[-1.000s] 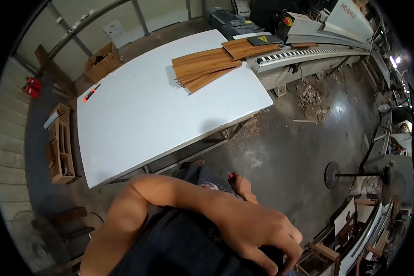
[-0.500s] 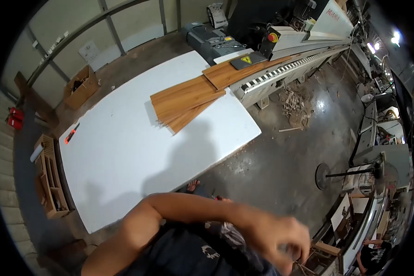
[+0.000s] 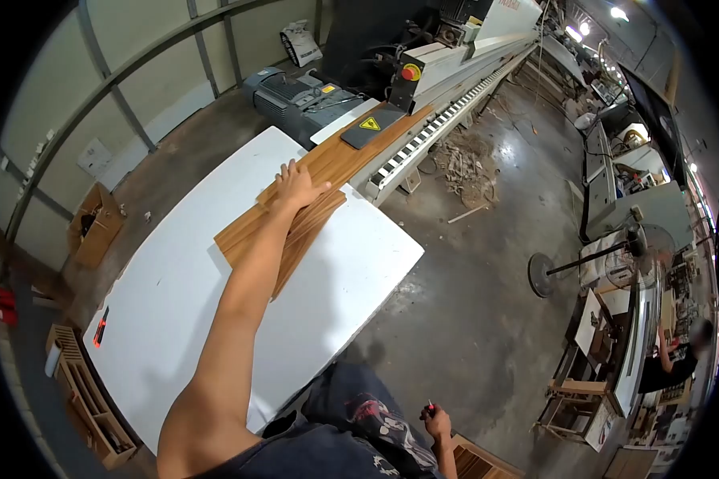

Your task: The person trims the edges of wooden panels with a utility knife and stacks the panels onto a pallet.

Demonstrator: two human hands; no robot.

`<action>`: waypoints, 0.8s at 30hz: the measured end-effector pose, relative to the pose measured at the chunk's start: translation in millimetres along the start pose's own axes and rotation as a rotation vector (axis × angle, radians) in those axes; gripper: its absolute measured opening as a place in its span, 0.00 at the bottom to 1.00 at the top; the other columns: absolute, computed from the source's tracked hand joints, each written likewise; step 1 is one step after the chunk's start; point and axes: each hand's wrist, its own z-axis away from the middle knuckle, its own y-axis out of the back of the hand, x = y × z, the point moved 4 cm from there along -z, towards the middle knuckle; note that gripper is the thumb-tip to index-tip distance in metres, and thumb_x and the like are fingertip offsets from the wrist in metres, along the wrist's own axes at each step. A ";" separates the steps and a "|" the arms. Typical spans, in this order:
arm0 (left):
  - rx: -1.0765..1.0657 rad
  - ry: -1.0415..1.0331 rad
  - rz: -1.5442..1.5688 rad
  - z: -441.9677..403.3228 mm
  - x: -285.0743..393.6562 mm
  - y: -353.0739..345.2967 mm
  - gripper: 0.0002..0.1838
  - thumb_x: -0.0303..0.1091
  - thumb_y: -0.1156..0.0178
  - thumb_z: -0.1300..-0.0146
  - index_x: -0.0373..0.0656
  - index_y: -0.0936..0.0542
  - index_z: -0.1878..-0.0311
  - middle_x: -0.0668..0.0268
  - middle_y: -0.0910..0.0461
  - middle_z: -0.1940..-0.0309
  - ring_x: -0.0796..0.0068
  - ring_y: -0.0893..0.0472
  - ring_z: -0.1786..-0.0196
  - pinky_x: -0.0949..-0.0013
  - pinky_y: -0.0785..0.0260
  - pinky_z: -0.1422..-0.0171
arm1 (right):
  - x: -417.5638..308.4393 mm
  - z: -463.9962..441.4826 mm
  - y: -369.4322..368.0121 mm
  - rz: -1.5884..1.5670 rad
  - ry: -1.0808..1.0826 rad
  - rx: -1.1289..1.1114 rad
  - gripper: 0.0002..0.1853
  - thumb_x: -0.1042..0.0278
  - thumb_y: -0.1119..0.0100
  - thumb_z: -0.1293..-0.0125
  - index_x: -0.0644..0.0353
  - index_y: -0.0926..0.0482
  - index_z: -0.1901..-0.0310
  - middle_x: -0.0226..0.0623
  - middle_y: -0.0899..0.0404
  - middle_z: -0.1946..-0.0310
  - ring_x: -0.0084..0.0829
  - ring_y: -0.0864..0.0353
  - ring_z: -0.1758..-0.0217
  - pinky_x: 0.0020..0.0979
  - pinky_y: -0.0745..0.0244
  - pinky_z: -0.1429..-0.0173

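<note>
My left hand reaches forward with fingers apart and lies on a brown wood-grain board. That board runs under a dark plate with a yellow warning triangle on a long machine. Beneath my left hand and forearm, more wood-grain boards lie overlapping on the white table. Low at my side, my right hand is closed around a small red-and-black tool with a thin tip; its exact kind is too small to make out.
A red-and-black cutter lies at the table's left edge. The machine's striped rail runs away to the right. A grey motor sits behind the table. A standing fan and a person are at right; wood scraps litter the floor.
My left arm has swung from across my body out to the boards, where the hand now rests. My right hand with the small tool has come into view. The camera view has shifted.
</note>
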 end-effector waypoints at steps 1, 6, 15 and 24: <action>-0.052 0.021 0.001 0.2 -5.6 -3.5 0.59 0.68 0.30 0.44 0.35 0.39 0.21 0.43 0.46 0.19 0.44 0.48 0.17 0.39 0.53 0.17 | 7.9 6.6 -2.5 -0.061 -0.029 0.013 0.14 0.59 0.37 0.32 0.59 0.17 0.51 0.44 0.10 0.62 0.48 0.11 0.52 0.43 0.19 0.47; -0.206 0.060 0.088 32.1 -44.5 3.5 0.72 0.68 0.22 0.57 0.36 0.48 0.18 0.44 0.50 0.18 0.45 0.53 0.15 0.38 0.63 0.15 | 39.9 22.5 -35.9 -0.322 -0.133 0.074 0.14 0.62 0.36 0.31 0.65 0.18 0.54 0.37 0.09 0.67 0.32 0.11 0.63 0.32 0.20 0.57; -0.373 0.072 -0.020 94.3 -119.2 17.8 0.83 0.67 0.17 0.67 0.33 0.57 0.16 0.37 0.57 0.17 0.42 0.62 0.14 0.36 0.68 0.14 | -18.9 59.8 -45.5 -0.322 -0.199 0.060 0.12 0.67 0.34 0.31 0.68 0.16 0.55 0.42 0.10 0.68 0.29 0.10 0.63 0.32 0.19 0.55; -0.125 -0.120 0.155 -11.1 -6.7 -0.9 0.73 0.75 0.28 0.55 0.33 0.50 0.17 0.34 0.60 0.18 0.36 0.63 0.14 0.39 0.69 0.13 | -13.1 57.9 -43.8 -0.393 -0.143 0.178 0.12 0.66 0.36 0.32 0.67 0.17 0.55 0.44 0.09 0.66 0.39 0.08 0.59 0.36 0.18 0.51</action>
